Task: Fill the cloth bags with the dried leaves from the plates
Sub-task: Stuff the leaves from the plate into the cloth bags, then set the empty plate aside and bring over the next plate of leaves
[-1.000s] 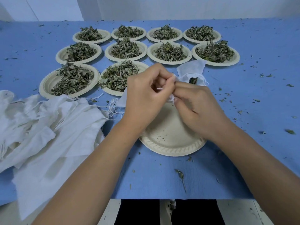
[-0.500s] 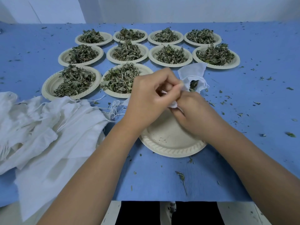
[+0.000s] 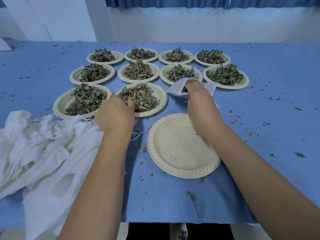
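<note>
Several paper plates heaped with dried leaves stand in rows on the blue cloth. My left hand [image 3: 114, 116] lies on the near left rim of the closest full plate [image 3: 160, 101], thumb on the leaves, fingers curled at the rim. My right hand [image 3: 199, 99] grips a small white cloth bag [image 3: 176, 88] beyond the empty plate [image 3: 181, 146]. Dark leaves show at the bag's mouth, and part of the bag is hidden behind the hand.
A heap of empty white cloth bags [image 3: 43, 153] with loose drawstrings covers the near left of the table. Leaf crumbs lie scattered over the blue cloth [image 3: 277, 118], mostly on the right. The table's front edge runs just below my forearms.
My hands, which were together pinching the bag's string over the empty plate, have parted. The left went to the full plate; the right carried the bag farther away.
</note>
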A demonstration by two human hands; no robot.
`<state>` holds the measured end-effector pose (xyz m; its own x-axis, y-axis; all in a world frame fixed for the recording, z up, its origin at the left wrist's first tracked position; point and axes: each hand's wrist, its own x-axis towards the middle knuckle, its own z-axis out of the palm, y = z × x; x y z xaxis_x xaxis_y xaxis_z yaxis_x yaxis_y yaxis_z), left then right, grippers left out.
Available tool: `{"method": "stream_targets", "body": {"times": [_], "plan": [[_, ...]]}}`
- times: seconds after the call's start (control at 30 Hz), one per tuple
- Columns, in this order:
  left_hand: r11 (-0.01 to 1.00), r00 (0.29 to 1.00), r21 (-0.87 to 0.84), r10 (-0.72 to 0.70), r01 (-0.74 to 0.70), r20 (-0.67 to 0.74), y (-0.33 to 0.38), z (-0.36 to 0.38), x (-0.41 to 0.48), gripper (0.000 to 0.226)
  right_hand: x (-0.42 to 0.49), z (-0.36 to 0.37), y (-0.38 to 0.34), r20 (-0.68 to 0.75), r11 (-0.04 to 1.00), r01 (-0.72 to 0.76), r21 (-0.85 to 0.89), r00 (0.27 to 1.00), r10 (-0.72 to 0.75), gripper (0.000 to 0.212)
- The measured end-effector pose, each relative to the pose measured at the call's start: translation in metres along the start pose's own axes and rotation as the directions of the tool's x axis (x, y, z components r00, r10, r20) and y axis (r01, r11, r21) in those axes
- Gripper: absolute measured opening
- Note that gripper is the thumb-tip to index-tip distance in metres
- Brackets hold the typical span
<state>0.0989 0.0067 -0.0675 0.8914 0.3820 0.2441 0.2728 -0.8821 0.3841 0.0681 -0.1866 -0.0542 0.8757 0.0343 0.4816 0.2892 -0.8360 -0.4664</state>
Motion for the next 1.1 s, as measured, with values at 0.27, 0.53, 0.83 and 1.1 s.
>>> {"method": "stream_targets", "body": {"times": [0.27,0.53,0.83,1.1], "plan": [[0.957,0.991,-0.266,-0.091,0.115,0.102,-0.003,-0.004,0.004,0.063,-0.010,-0.022,0.000,-0.095,0.979,-0.019,-0.202,0.995,-0.001,0.020],[0.594,0.911,-0.706,-0.125,0.386,0.392,-0.003,-0.011,0.011,0.032,-0.009,-0.005,-0.004,0.263,0.999,0.023,-0.028,0.965,-0.015,0.015],[0.232,0.881,-0.854,-0.033,0.465,0.471,0.000,-0.021,0.009,0.020,-0.005,-0.013,0.014,0.217,0.891,-0.300,0.340,0.947,0.236,0.021],[0.201,0.824,-0.832,0.146,0.518,0.548,0.000,-0.031,0.006,0.029,0.004,-0.023,0.015,0.237,0.490,-0.513,0.704,0.821,0.519,0.032]]}}
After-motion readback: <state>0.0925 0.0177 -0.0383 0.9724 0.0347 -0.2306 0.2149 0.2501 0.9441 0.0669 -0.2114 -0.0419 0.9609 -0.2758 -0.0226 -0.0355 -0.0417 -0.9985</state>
